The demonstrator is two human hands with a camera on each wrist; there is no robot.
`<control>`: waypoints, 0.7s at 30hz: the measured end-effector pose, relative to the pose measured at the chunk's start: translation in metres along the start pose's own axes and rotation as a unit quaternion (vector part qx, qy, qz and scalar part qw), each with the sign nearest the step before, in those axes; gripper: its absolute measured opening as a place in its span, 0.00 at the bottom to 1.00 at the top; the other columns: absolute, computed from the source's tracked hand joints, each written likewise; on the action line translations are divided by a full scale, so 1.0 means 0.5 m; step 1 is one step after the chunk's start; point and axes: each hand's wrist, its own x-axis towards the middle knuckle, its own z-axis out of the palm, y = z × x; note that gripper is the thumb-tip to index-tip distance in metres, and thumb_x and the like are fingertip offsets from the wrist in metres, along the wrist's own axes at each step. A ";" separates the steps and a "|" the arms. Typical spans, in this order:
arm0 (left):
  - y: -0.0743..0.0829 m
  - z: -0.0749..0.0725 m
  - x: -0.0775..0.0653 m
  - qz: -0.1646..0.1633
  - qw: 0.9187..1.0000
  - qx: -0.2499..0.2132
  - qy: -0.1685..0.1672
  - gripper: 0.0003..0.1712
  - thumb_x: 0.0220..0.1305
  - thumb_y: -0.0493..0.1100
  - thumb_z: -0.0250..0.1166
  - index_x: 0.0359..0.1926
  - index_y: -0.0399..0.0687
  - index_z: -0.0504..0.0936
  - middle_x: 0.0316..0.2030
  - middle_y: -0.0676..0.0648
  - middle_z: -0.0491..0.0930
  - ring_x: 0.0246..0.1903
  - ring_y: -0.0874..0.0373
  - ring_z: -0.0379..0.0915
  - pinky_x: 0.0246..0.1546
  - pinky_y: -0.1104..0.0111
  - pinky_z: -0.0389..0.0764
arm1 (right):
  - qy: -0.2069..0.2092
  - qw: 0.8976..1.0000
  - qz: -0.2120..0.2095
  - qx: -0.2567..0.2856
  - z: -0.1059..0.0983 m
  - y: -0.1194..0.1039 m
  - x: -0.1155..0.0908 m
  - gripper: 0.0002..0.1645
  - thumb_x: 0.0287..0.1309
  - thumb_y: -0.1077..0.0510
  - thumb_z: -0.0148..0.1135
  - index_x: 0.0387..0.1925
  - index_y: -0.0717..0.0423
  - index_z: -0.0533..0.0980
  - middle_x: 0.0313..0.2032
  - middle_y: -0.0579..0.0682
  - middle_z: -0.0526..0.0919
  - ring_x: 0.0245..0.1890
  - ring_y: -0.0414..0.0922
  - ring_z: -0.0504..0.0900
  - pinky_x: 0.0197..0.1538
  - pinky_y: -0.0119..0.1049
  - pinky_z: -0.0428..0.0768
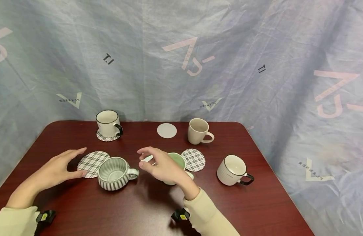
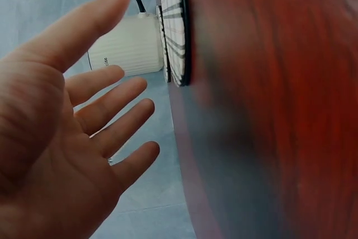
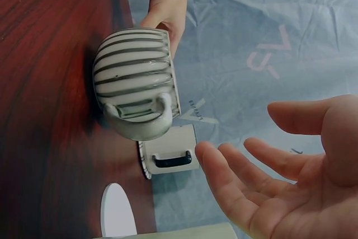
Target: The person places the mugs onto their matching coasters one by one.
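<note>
A grey-and-white striped mug point(image 1: 110, 184) stands by the near right edge of a plaid coaster point(image 1: 90, 161), its handle facing right. To its left my left hand point(image 1: 53, 170) is held over the table, thumb and fingers spread with nothing between them. My right hand point(image 1: 166, 167) hovers to the right of that mug's handle, fingers loosely bent and holding nothing. It partly hides a mug with a green inside point(image 1: 178, 159). In the right wrist view the right fingers point(image 3: 221, 186) are apart from the striped mug.
A white mug with black handle point(image 1: 106, 126) sits on a plaid coaster at the back left. A white coaster point(image 1: 166, 130) and beige mug point(image 1: 196, 132) are farther right. Another plaid coaster point(image 1: 194, 160) and a cream mug point(image 1: 230, 172) lie right of my hand. A cloth backdrop point(image 1: 181, 82) hangs behind.
</note>
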 end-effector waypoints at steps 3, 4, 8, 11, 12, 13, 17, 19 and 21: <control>-0.001 -0.002 -0.001 -0.009 1.000 0.003 -0.018 0.57 0.56 0.59 0.82 0.76 0.34 0.68 0.67 0.26 0.71 0.65 0.26 0.68 0.57 0.32 0.72 | 0.001 1.000 0.003 -0.005 0.004 -0.002 0.000 0.23 0.74 0.55 0.64 0.67 0.47 0.77 0.53 0.46 0.85 0.44 0.37 0.86 0.49 0.30 0.82; -0.002 -0.002 -0.001 -0.011 1.000 0.005 -0.020 0.57 0.56 0.59 0.82 0.76 0.34 0.68 0.67 0.26 0.71 0.65 0.26 0.68 0.56 0.32 0.72 | 0.002 1.000 0.004 -0.005 0.005 -0.003 0.001 0.23 0.74 0.54 0.64 0.67 0.46 0.77 0.53 0.47 0.85 0.44 0.37 0.86 0.49 0.30 0.82; -0.003 -0.004 -0.002 -0.013 1.000 0.006 -0.026 0.56 0.56 0.58 0.83 0.75 0.33 0.68 0.67 0.26 0.71 0.65 0.26 0.68 0.57 0.33 0.72 | 0.001 1.000 0.001 -0.003 0.008 -0.003 0.003 0.22 0.74 0.54 0.64 0.66 0.46 0.77 0.54 0.50 0.85 0.43 0.37 0.86 0.50 0.30 0.82; -0.005 -0.007 -0.001 -0.013 0.999 0.006 -0.031 0.56 0.56 0.56 0.83 0.75 0.32 0.68 0.67 0.25 0.70 0.65 0.25 0.67 0.57 0.33 0.72 | 0.003 1.000 0.001 -0.002 0.008 -0.002 0.003 0.22 0.74 0.55 0.64 0.66 0.47 0.77 0.53 0.48 0.86 0.44 0.37 0.86 0.50 0.30 0.82; -0.006 -0.007 0.000 -0.013 0.999 0.007 -0.033 0.55 0.56 0.56 0.83 0.75 0.32 0.68 0.67 0.25 0.70 0.65 0.25 0.67 0.57 0.33 0.71 | 0.004 1.000 0.001 -0.002 0.008 -0.001 0.003 0.22 0.74 0.55 0.64 0.66 0.47 0.77 0.53 0.47 0.86 0.44 0.38 0.86 0.50 0.30 0.82; -0.007 -0.008 0.000 -0.013 0.999 0.008 -0.034 0.55 0.56 0.56 0.83 0.75 0.31 0.68 0.67 0.25 0.70 0.65 0.25 0.67 0.57 0.33 0.71 | 0.005 1.000 0.003 -0.002 0.008 -0.001 0.003 0.22 0.74 0.56 0.64 0.66 0.47 0.77 0.53 0.46 0.85 0.44 0.38 0.86 0.50 0.30 0.82; -0.007 -0.006 0.004 -0.011 0.999 0.008 -0.040 0.55 0.56 0.56 0.82 0.74 0.30 0.69 0.67 0.25 0.70 0.66 0.26 0.67 0.58 0.34 0.71 | 0.004 1.000 0.005 -0.003 0.008 0.000 0.003 0.22 0.74 0.55 0.64 0.66 0.46 0.77 0.54 0.47 0.85 0.44 0.39 0.86 0.50 0.30 0.82; -0.009 -0.005 0.004 -0.009 0.999 0.010 -0.043 0.55 0.56 0.56 0.82 0.73 0.29 0.70 0.67 0.26 0.71 0.65 0.26 0.68 0.58 0.35 0.72 | 0.002 1.000 0.004 -0.004 0.010 0.000 0.004 0.22 0.74 0.55 0.64 0.66 0.46 0.77 0.54 0.50 0.85 0.44 0.38 0.86 0.50 0.30 0.82; -0.009 -0.002 0.004 -0.006 0.999 0.014 -0.045 0.54 0.56 0.57 0.83 0.73 0.29 0.70 0.66 0.26 0.72 0.65 0.27 0.69 0.58 0.36 0.72 | -0.001 1.000 0.002 -0.002 0.012 -0.001 0.005 0.22 0.74 0.55 0.64 0.66 0.47 0.77 0.55 0.51 0.85 0.44 0.38 0.86 0.50 0.29 0.82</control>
